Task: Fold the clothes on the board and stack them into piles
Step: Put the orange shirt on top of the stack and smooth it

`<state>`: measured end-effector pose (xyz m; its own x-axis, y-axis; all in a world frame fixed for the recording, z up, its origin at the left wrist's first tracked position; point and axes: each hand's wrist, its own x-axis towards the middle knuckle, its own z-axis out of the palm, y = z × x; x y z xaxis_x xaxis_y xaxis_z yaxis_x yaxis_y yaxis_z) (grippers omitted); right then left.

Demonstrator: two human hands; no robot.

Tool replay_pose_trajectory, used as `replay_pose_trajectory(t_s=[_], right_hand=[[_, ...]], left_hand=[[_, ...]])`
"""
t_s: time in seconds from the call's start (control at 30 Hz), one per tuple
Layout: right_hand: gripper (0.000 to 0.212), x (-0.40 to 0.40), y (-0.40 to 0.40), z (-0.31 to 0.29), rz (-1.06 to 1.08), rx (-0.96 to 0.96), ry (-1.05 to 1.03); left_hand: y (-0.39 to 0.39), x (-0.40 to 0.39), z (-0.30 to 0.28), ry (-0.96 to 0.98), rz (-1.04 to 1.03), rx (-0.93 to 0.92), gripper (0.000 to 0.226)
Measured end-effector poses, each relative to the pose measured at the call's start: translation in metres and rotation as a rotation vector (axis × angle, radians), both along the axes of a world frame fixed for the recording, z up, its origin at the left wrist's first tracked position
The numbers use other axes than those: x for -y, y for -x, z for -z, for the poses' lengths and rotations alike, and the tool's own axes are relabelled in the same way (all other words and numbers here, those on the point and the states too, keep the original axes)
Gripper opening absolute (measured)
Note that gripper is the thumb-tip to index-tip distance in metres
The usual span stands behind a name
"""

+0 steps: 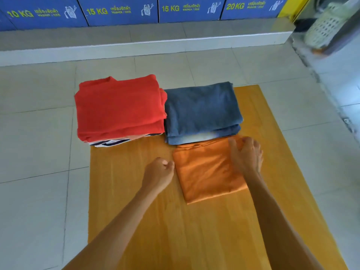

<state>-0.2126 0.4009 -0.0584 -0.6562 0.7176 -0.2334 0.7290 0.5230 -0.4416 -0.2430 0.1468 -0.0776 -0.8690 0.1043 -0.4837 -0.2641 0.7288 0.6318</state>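
A folded orange garment (pixel 206 170) lies on the wooden board (pixel 136 191), right of centre. My right hand (pixel 246 154) rests on its far right corner, fingers curled over the fabric edge. Just off the garment's left edge, my left hand (pixel 159 172) sits on the board with fingers curled in and nothing visibly in it. Behind the orange garment is a pile topped by folded blue denim (pixel 202 110). To its left stands a taller pile topped by a red garment (pixel 118 108), with a striped piece (pixel 109 143) showing at the bottom.
The board lies on a pale tiled floor (pixel 39 133). A raised step (pixel 136 45) runs along the back, with blue washer panels (pixel 120 10) above it. A white laundry basket (pixel 325 26) stands at the far right.
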Motion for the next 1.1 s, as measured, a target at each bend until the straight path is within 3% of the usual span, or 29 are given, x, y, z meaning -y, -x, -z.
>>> replay_pose_trajectory(t_s=[0.07, 0.27, 0.37, 0.53, 0.67, 0.77, 0.93, 1.1], right_hand=[[0.075, -0.021, -0.018, 0.007, 0.132, 0.167, -0.006], [0.067, -0.010, -0.036, 0.014, 0.071, 0.106, 0.167], [0.055, -0.001, -0.045, 0.005, 0.068, 0.079, 0.307], [0.045, 0.037, -0.070, -0.016, 0.093, -0.063, 0.674], [0.036, 0.070, -0.075, -0.044, -0.002, -0.171, 0.854], [0.030, 0.087, -0.054, -0.076, -0.136, -0.233, 0.935], [0.018, 0.108, 0.024, -0.128, -0.325, -0.286, 0.904], [0.031, 0.136, 0.103, -0.162, -0.466, -0.391, 0.827]], left_hand=[[-0.002, -0.015, 0.004, 0.027, -0.034, 0.007, 0.057], [-0.015, -0.045, -0.004, 0.138, -0.089, 0.107, 0.061], [-0.025, -0.035, -0.013, 0.003, -0.122, 0.141, 0.043], [-0.042, 0.002, -0.045, -0.342, -0.401, 0.263, 0.016], [-0.042, 0.046, -0.067, -0.424, -0.472, 0.330, 0.013], [-0.031, 0.076, -0.088, -0.458, -0.475, 0.288, 0.019], [0.013, 0.118, -0.133, -0.518, -0.513, 0.085, 0.057], [0.069, 0.145, -0.182, -0.601, -0.613, -0.060, 0.053]])
